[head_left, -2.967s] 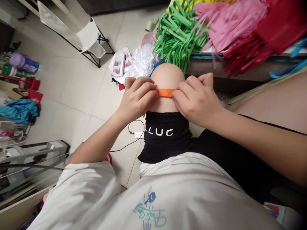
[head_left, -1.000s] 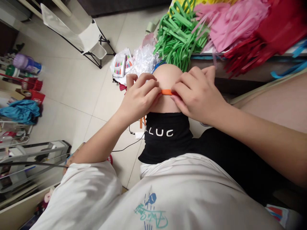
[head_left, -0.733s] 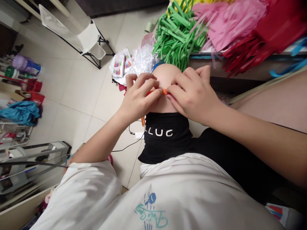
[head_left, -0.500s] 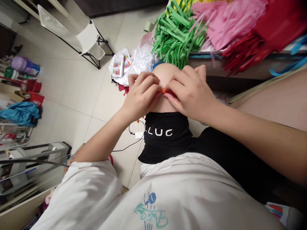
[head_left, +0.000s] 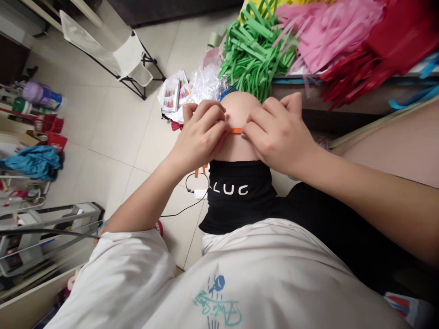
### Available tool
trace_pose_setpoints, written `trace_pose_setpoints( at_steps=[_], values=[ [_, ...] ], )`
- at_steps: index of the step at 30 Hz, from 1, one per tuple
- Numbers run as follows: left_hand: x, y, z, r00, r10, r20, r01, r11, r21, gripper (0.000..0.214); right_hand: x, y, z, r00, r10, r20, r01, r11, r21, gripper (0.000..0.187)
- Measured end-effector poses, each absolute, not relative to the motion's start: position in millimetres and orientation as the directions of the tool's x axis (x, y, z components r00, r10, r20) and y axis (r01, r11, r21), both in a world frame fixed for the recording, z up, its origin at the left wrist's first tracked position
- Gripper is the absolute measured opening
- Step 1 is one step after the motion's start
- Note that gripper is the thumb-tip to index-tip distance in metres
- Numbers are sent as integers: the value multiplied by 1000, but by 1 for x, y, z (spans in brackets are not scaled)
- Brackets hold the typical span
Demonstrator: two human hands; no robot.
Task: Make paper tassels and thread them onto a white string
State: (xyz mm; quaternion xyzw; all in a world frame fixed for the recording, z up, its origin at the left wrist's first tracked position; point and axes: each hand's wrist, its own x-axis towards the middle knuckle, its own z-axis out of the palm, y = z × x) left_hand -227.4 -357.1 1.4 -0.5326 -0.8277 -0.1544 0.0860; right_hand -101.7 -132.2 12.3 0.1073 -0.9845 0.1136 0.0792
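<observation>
Both hands meet over my raised bare knee (head_left: 236, 107). My left hand (head_left: 200, 132) and my right hand (head_left: 276, 132) each pinch one end of a narrow orange paper strip (head_left: 236, 130), pressed flat against the knee. Only a short piece of the strip shows between the fingertips. A loose orange end hangs below my left hand (head_left: 200, 170). Black shorts with white letters (head_left: 236, 192) cover the thigh just under the hands.
A table edge (head_left: 343, 82) at the upper right holds heaps of green (head_left: 255, 50), pink (head_left: 329, 32) and red (head_left: 384, 41) paper fringe. On the tiled floor lie clear plastic wrap (head_left: 206, 84), printed packets (head_left: 173, 93) and a cable (head_left: 187, 201). A white folding chair (head_left: 113, 50) stands at the back left.
The hands have drawn closer together along the orange strip, so much less of it shows between them than three seconds ago. An orange end now hangs below my left hand.
</observation>
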Motion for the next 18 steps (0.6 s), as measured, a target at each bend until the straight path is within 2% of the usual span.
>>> trace_pose_setpoints(
  at_steps=[3,6,10,18],
  values=[
    [-226,-357,6,-458,835,305,889,437,139,25,-100,-128,6,-968,-141,207,-192,949,-251,53],
    [-228,-358,9,-502,824,263,865,473,167,18,-99,-123,-2,-962,-106,251,-181,936,-300,45],
    [-234,-362,9,-545,813,206,836,509,204,11,-97,-116,-10,-959,-92,268,-182,924,-335,46],
    [-239,-368,5,-552,806,213,831,509,226,20,-87,-112,-9,-945,-116,306,-210,932,-297,46]
  ],
)
